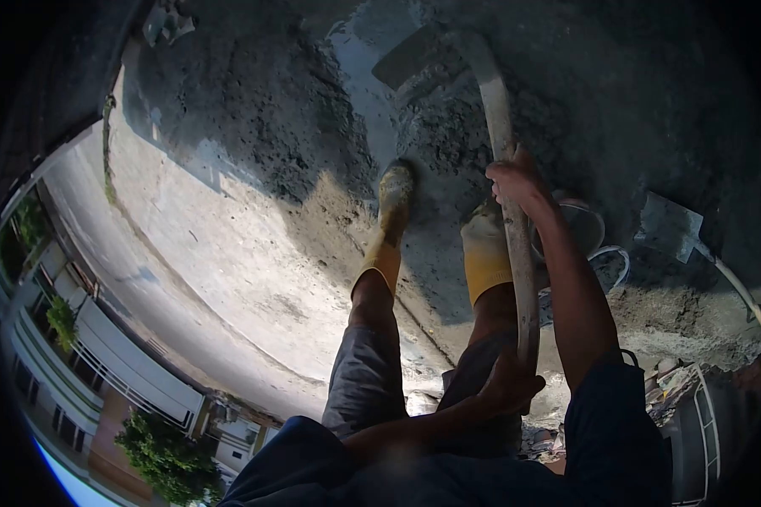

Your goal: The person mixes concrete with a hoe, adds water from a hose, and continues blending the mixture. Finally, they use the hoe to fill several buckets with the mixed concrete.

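A hoe (522,275) with a long, pale wooden handle runs up from my waist. My right hand (520,179) is wrapped round the middle of the handle. Lower down, near my thigh, my left hand (511,385) grips the handle's end. The broad hoe blade (423,63) is at the top of the view, over wet grey mix (457,127) that looks like mortar or concrete. A larger heap of the same mix (271,110) spreads to the left. My feet, in yellow rubber boots (382,264), stand apart at the near edge of the mix.
Behind my right forearm is a bucket (585,228), partly hidden. A shovel (670,226) lies on the ground at the right. Rubble and a metal frame (708,422) are at lower right. Sunlit pavement (228,228) stretches left towards buildings and trees.
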A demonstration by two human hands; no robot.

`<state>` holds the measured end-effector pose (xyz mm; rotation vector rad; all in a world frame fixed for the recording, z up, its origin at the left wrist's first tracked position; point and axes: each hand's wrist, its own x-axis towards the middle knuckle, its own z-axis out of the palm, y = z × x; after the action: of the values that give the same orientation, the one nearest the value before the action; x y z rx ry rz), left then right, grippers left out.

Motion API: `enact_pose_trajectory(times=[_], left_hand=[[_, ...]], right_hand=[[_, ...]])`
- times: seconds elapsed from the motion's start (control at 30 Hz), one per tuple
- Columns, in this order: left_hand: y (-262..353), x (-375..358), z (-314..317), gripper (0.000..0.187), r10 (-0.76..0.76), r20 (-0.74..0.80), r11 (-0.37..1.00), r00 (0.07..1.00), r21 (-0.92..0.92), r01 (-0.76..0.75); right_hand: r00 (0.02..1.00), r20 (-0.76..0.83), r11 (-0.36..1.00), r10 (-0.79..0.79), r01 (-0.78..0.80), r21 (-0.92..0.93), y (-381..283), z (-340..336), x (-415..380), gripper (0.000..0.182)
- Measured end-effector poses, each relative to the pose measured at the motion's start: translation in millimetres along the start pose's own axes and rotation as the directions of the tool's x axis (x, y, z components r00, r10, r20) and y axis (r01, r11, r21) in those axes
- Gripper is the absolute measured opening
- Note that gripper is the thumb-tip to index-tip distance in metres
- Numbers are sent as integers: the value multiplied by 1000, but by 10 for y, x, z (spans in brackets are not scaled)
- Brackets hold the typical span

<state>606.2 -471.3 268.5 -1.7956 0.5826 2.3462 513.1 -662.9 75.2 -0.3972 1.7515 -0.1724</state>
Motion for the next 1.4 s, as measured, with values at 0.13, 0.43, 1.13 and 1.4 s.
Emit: enact_pose_trajectory(times=[0.13,0.43,1.13,1.4], left_hand=[[-310,-723,120,39,68,174,994,982,-100,-51],[-457,-164,125,50,18,56,993,998,-116,-11],[-633,-412,1736,46,-38,386,852,922,-470,232],[-1064,-264,1649,43,22,177,894,984,-444,60]], right_hand=[[995,-95,999,38,-37,17,477,-225,-698,35],[988,18,988,-156,156,-22,-152,209,-565,38],[990,72,861,-119,139,-489,1047,-658,-925,47],[928,104,729,-359,348,-590,887,-12,-1158,60]])
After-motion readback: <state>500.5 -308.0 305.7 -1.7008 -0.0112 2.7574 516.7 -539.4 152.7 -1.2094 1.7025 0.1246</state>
